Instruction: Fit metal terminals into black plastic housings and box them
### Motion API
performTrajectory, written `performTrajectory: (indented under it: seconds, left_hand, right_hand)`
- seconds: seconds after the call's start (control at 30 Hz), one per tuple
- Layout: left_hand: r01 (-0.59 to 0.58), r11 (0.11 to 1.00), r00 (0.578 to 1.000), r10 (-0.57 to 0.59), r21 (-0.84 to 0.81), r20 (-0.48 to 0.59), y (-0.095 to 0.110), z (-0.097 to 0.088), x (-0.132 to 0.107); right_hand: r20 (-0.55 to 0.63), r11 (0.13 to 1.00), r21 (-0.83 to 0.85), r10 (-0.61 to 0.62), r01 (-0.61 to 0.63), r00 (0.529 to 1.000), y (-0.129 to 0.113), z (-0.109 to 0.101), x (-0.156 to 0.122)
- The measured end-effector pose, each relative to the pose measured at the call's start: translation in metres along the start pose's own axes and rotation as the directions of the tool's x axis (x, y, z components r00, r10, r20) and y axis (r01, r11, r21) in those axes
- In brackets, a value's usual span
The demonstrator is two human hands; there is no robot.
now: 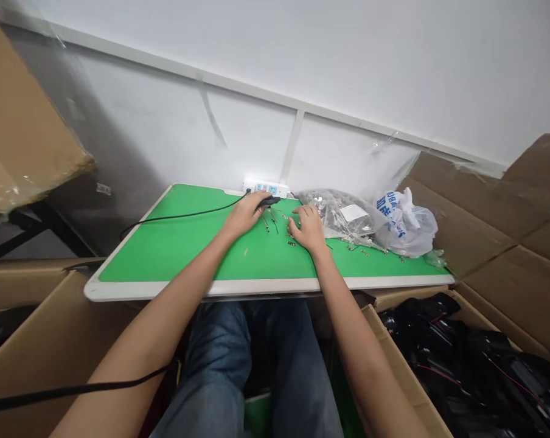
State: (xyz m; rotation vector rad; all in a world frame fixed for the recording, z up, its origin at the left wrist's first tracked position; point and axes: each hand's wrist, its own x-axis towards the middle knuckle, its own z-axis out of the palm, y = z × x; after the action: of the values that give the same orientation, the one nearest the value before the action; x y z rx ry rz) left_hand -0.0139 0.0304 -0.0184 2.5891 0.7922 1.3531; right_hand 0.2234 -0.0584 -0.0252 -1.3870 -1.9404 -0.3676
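My left hand point(247, 214) is closed around a black part with thin wires point(269, 201), near the back of the green tabletop point(184, 243). Its thin wires point(266, 224) hang toward the tabletop. To the right, my right hand point(309, 227) has its thumb and fingers apart, low over small metal pieces point(291, 243) scattered on the green surface. Nothing is visibly gripped in it, though its palm side is partly hidden. A clear plastic bag point(343, 213) full of small metal pieces lies just beyond the right hand.
A white power strip point(266, 188) stands against the wall, with a black cable point(188, 215) running left. A white plastic bag point(407, 222) sits at the table's right end. Cardboard boxes flank me; the right box point(407, 380) holds black parts with red wires.
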Motion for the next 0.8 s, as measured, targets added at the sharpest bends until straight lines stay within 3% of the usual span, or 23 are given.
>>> performTrajectory:
  seconds: [0.13,0.63,0.8]
  left_hand:
    - [0.017,1.0,0.997,-0.017,-0.006,-0.077,-0.004,-0.004,-0.004]
    - [-0.012,0.999,0.999,0.01,0.036,0.05,-0.014,-0.009,-0.006]
    - [0.088,0.996,0.996,-0.088,0.02,0.022,-0.013,-0.012,-0.013]
  right_hand:
    - [-0.017,1.0,-0.012,0.014,-0.014,1.0,-0.002,0.003,-0.001]
    - [-0.047,0.997,-0.068,0.042,-0.045,0.998,-0.008,0.017,0.002]
    - [-0.012,0.992,-0.125,-0.028,0.026,1.0,-0.018,0.013,-0.001]
